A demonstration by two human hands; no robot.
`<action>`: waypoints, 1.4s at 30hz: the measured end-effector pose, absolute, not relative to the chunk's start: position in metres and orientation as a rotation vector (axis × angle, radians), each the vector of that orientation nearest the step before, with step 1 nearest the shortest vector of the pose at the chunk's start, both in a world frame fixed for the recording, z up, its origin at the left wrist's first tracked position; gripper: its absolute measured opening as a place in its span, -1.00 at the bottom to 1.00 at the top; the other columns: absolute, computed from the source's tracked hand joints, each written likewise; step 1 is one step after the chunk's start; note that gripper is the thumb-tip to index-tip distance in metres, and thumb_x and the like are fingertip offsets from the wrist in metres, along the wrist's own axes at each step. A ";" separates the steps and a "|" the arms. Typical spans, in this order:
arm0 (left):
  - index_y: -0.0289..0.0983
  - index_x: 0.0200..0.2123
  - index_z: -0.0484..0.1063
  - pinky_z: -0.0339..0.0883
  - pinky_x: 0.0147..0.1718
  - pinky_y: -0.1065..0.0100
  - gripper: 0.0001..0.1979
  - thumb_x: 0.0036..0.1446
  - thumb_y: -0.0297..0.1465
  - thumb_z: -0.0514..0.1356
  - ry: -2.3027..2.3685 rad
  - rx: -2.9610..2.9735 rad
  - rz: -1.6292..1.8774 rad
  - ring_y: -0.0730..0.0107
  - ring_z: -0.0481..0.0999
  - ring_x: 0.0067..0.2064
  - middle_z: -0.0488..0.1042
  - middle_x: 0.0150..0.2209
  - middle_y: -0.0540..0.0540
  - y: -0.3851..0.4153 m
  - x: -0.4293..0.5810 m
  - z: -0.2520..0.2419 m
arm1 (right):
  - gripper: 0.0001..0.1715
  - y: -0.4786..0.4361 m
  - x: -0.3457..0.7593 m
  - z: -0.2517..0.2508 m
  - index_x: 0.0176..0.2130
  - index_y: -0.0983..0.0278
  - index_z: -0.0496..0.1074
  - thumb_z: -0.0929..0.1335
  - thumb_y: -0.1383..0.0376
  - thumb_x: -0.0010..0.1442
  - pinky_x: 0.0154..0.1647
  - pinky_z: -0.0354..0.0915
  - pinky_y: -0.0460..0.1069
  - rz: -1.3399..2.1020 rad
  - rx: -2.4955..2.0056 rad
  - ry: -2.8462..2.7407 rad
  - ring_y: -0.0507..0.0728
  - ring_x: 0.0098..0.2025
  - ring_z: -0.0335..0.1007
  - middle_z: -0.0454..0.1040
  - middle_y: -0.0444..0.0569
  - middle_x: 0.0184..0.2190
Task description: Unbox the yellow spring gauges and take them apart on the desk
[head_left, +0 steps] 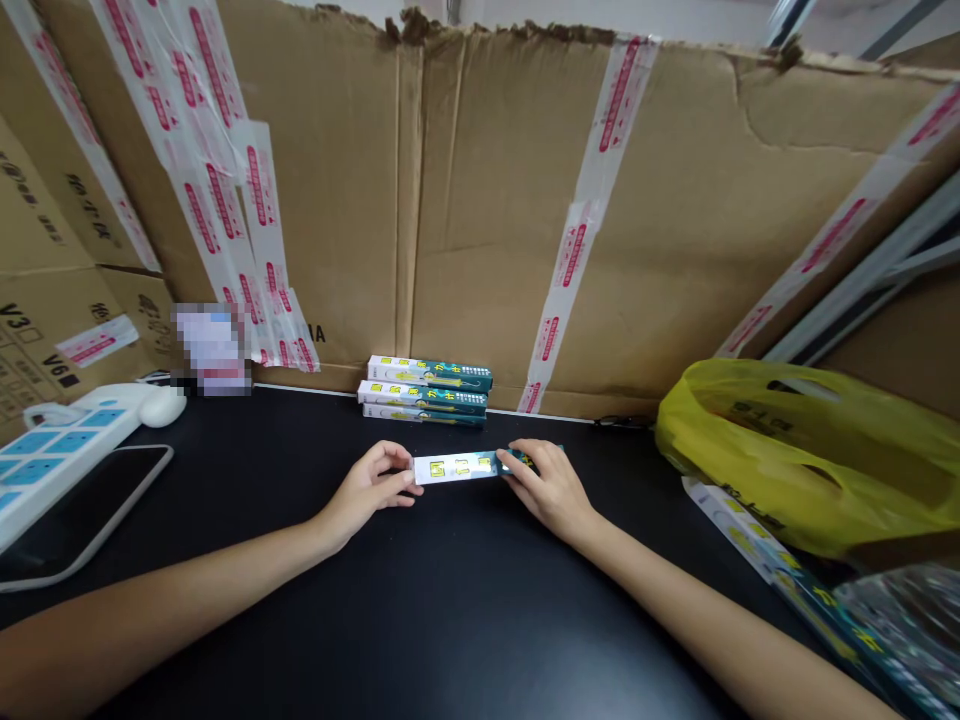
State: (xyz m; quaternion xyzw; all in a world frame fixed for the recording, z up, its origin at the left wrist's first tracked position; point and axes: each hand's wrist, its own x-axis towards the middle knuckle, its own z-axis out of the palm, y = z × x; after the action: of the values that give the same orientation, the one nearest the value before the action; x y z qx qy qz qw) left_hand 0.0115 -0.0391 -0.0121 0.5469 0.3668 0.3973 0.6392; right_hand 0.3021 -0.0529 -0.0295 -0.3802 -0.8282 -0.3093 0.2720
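A slim white and dark teal printed box [455, 467] with yellow lettering is held level just above or on the black table; which of the two I cannot tell. My left hand [381, 477] pinches its white end between thumb and fingers. Around the teal end, my right hand [546, 480] has its fingers closed and covers part of the print. Behind the hands, a small stack of similar slim boxes [424, 400] lies against the cardboard wall.
Tall taped cardboard [495, 200] walls in the back. On the left lie a power strip [67, 450] and a phone [90, 515]. To the right are a yellow plastic bag [810, 450], more slim boxes [795, 590] and clear crinkled plastic [907, 620] on the black table [420, 620].
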 end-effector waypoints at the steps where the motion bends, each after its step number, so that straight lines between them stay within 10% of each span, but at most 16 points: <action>1: -0.24 -0.23 0.23 0.46 -0.29 0.38 -0.60 -0.02 -0.19 0.31 0.837 1.252 0.902 0.36 0.55 -0.24 0.38 -0.20 -0.01 -0.038 0.011 -0.013 | -0.65 -0.053 0.302 -0.029 0.03 0.29 0.31 0.29 0.40 0.23 -0.17 0.28 0.09 -0.829 -1.020 -2.235 0.23 -0.10 0.30 0.39 0.17 -0.14; 27: -0.27 -0.32 0.22 0.46 -0.38 0.38 -0.74 -0.07 -0.35 0.23 0.921 1.335 0.832 0.31 0.58 -0.32 0.47 -0.32 -0.03 -0.035 0.008 -0.013 | -0.61 -0.080 0.311 -0.024 0.01 0.29 0.36 0.35 0.21 0.20 -0.22 0.23 0.04 -0.776 -1.045 -2.323 0.16 -0.23 0.39 0.51 0.07 -0.23; 42: -0.26 -0.32 0.18 0.43 -0.51 0.44 -0.83 0.07 -0.32 0.12 0.847 1.312 0.888 0.40 0.56 -0.44 0.47 -0.40 0.00 -0.031 0.009 -0.018 | -0.53 -0.091 0.295 -0.011 -0.24 0.21 0.25 0.51 0.18 -0.07 -0.70 0.27 -0.13 0.941 -1.039 -1.142 0.01 -0.58 0.34 0.38 -0.22 -0.52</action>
State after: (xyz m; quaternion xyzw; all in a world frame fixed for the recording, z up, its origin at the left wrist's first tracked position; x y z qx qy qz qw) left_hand 0.0090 -0.0310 -0.0176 0.5712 0.3689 0.3867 0.6230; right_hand 0.2945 -0.0906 -0.0115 -0.4515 -0.4964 0.4090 0.6185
